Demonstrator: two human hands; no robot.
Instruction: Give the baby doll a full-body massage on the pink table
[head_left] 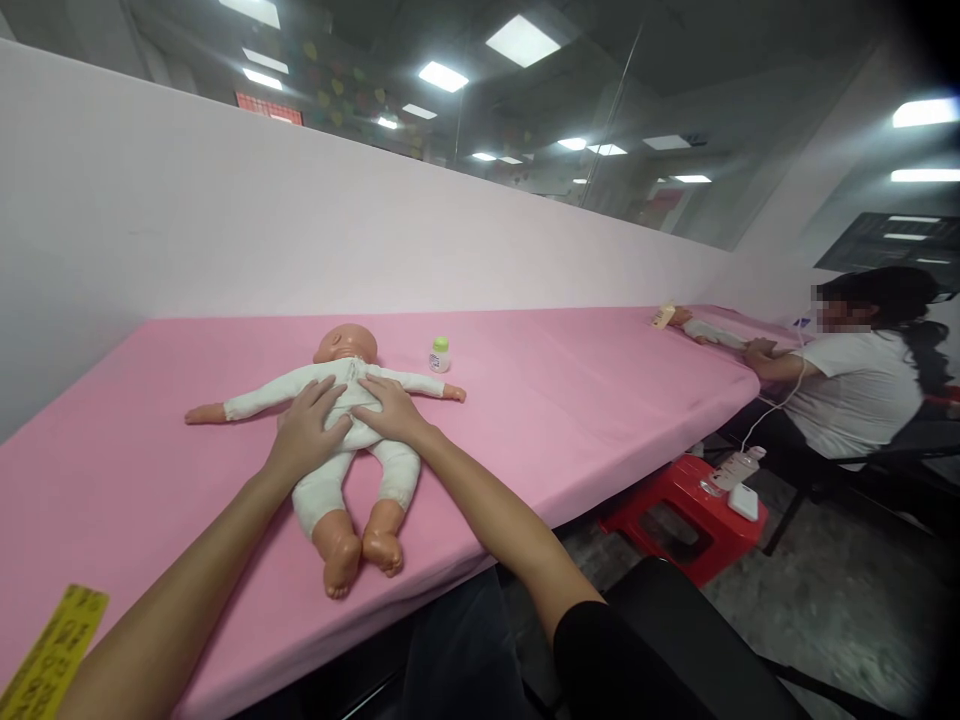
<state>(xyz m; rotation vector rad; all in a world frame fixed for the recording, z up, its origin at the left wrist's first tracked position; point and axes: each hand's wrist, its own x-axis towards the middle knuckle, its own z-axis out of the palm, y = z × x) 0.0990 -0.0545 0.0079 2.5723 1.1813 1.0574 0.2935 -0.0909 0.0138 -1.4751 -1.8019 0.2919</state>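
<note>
Lying on pink cloth [555, 400] (white wall [300, 220] behind) is a doll [350, 382].

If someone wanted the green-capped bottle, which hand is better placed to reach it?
Probably the right hand: it rests on the doll, on the side nearer the bottle, with the doll's outstretched arm between them. The left hand, also on the doll, lies farther away.

My doll's suit [349, 400] is white, the cloth [540, 400] plain pink, the bottle cap [440, 343] lime green, the stool [679, 485] red, my sleeve [600, 650] black.
</note>
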